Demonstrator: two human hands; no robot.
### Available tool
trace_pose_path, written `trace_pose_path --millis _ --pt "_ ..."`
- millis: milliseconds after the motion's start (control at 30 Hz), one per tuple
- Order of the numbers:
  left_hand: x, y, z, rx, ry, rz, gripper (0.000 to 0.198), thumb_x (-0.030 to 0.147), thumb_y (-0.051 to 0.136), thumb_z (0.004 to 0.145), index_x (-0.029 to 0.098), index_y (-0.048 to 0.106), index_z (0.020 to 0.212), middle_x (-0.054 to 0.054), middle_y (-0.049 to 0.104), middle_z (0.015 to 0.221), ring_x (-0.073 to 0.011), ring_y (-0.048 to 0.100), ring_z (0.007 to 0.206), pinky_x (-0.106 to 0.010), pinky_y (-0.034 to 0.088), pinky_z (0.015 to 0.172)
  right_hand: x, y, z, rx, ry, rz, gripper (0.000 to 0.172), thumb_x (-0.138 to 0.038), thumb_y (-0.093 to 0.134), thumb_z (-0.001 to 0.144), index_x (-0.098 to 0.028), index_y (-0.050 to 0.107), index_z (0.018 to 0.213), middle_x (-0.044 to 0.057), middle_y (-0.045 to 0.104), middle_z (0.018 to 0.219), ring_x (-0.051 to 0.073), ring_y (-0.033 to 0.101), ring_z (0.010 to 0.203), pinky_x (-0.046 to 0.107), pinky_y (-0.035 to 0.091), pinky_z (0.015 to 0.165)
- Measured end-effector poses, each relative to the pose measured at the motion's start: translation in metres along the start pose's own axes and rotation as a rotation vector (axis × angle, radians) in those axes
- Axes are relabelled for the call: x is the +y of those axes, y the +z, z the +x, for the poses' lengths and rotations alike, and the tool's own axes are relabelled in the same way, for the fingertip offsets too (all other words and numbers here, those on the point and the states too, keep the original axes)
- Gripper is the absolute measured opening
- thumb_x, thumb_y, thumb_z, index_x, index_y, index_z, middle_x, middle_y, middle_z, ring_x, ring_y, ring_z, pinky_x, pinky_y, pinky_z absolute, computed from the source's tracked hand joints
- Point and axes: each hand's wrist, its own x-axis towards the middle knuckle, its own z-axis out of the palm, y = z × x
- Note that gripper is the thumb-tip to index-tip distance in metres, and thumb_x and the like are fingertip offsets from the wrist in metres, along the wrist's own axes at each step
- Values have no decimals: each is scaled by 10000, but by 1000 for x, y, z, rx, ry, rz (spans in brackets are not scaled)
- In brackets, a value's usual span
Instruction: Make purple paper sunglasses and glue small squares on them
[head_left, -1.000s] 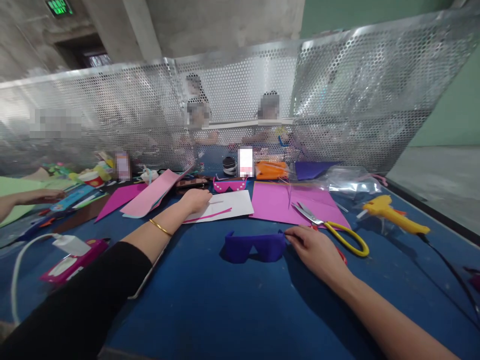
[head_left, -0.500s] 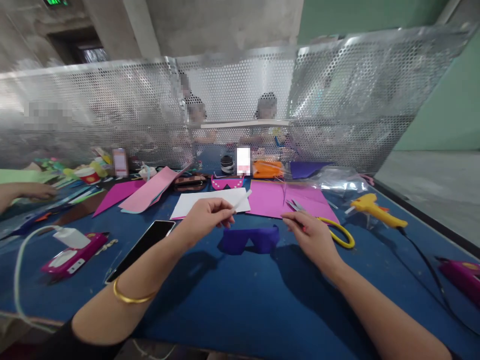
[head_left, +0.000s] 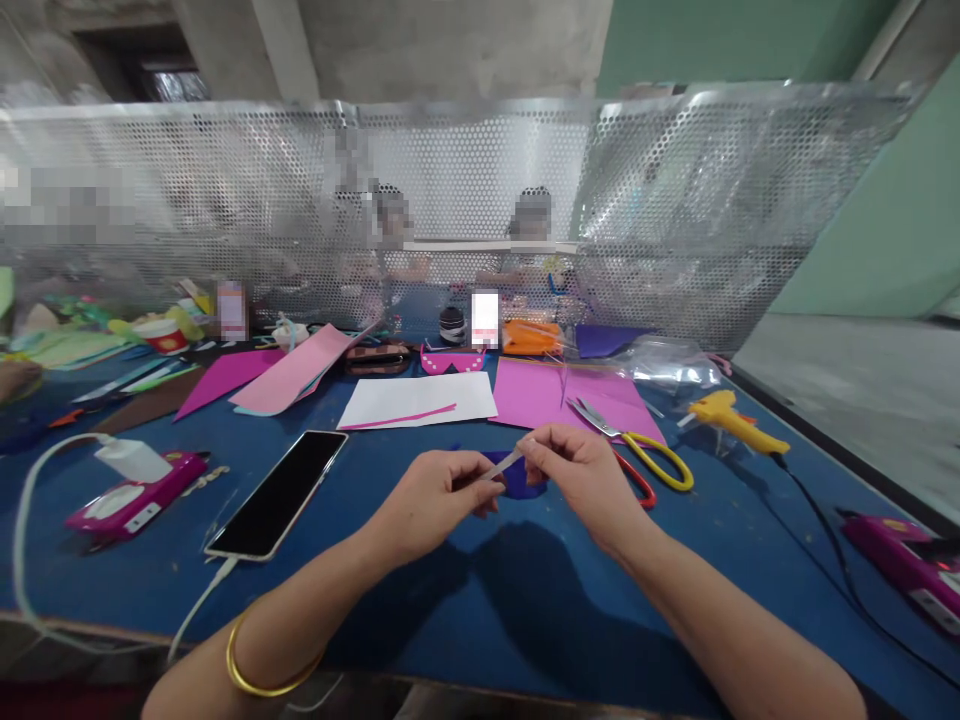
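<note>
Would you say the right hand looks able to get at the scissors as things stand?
Probably yes: the scissors lie close by the right hand, with nothing seen between them. It holds one end of the pale strip, though, and would likely need to let go first.

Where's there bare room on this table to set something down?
Best: the blue table between your left hand, right hand and its near edge. A smaller patch lies between the scissors, yellow glue gun and your right forearm. It's crowded along the mesh screen, with pink glasses and an orange bundle.
</note>
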Motion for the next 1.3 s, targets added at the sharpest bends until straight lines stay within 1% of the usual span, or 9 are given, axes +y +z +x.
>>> trace_pose_path --millis 133,200,267,400,567,767,1033,1167,1300 --pt "-9 -15 1 106 -3 -52 224 336 576 860 187 702 749 -1 666 625 -134 606 576 -252 474 577 -1 -3 20 -51 -79 -228 284 -388 497 938 -182 691 922 17 688 687 158 666 652 279 525 626" --pt "-14 -30 3 220 -10 -79 221 341 574 859 183 711 785 6 642 616 -117 565 531 -242 447 540 3 -8 41 -41 -129 -406 274 -350 500 952 -182 677 1075 40 716 810 169 676 737 303 531 701" --pt "-20 -44 5 365 -13 -104 239 360 568 871 181 707 797 6 630 643 -101 527 525 -229 408 518 11 -11 66 -59 -184 -620 216 -292 551 933 -190 688 1065 71 722 956 197 671 847 353 518 795" --pt "-30 -55 7 547 -13 -155 278 420 620 844 165 705 772 -18 657 697 -97 498 532 -227 349 484 29 -2 111 -331 -327 -1001 127 -217 656 886 -159 715 982 112 698 1071 248 640 1040 432 465 969" --pt "-33 -50 8 587 -12 -199 253 410 652 826 169 724 793 -9 674 683 -90 507 511 -234 373 508 42 22 136 -647 -435 -1305 376 -368 617 940 -163 582 1253 103 608 1263 230 633 1065 447 547 888" --pt "-33 -52 6 627 -6 -238 236 361 630 837 172 701 715 -9 681 695 -78 511 510 -234 387 526 47 40 135 -771 -452 -1429 375 -355 617 940 -152 583 1254 114 609 1260 231 633 1063 438 548 886" --pt "-37 -48 7 574 -5 -239 227 370 616 841 183 740 876 6 652 652 -95 515 512 -236 381 512 33 27 132 -659 -409 -1266 306 -354 577 964 -172 619 1206 92 643 1217 218 643 1044 428 537 900" --pt "-37 -48 9 574 -23 -225 221 349 570 848 182 714 856 4 650 686 -100 520 522 -240 367 512 10 6 101 -575 -386 -1100 287 -379 497 996 -206 722 1038 55 748 1026 175 682 945 300 508 844" --pt "-42 -44 13 568 -47 -202 226 368 549 839 185 673 793 14 602 660 -105 482 519 -241 340 500 3 -1 61 -531 -388 -1003 257 -422 639 909 -216 728 1035 45 767 970 208 687 934 389 452 965"
